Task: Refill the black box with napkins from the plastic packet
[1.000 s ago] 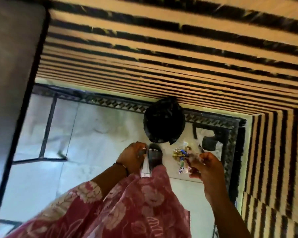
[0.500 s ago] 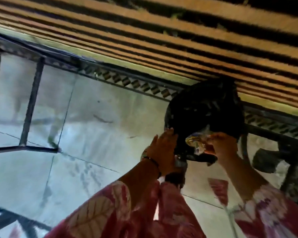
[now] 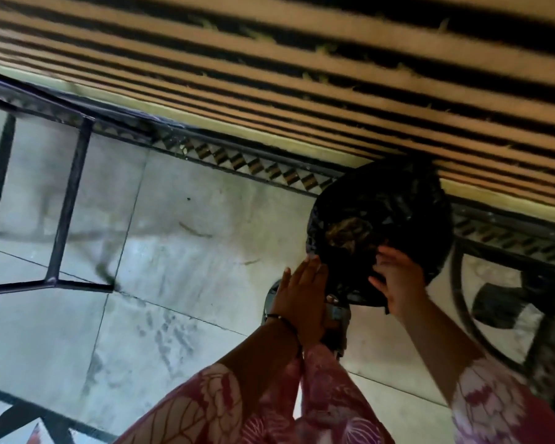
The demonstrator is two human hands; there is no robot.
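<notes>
A striped tan-and-black wall (image 3: 302, 68) fills the upper part of the view, smeared by motion blur. Below it lies a pale tiled floor (image 3: 180, 267) with a patterned dark border (image 3: 237, 161). A dark metal frame (image 3: 64, 203) stands at the left, cut off by the edge. Against the wall sits a round bin lined with a black bag (image 3: 382, 219); its contents are dark and hard to make out. The left hand (image 3: 302, 299) lies flat with fingers straight against the bin's near side, grasping nothing. The right hand (image 3: 398, 283) hovers at the bin's rim with fingers spread and loose, holding nothing. Pink floral sleeves (image 3: 237, 408) cover the lower edge. A small metallic object (image 3: 334, 318) below the hands is mostly hidden. Neither black box nor napkin packet can be made out.
</notes>
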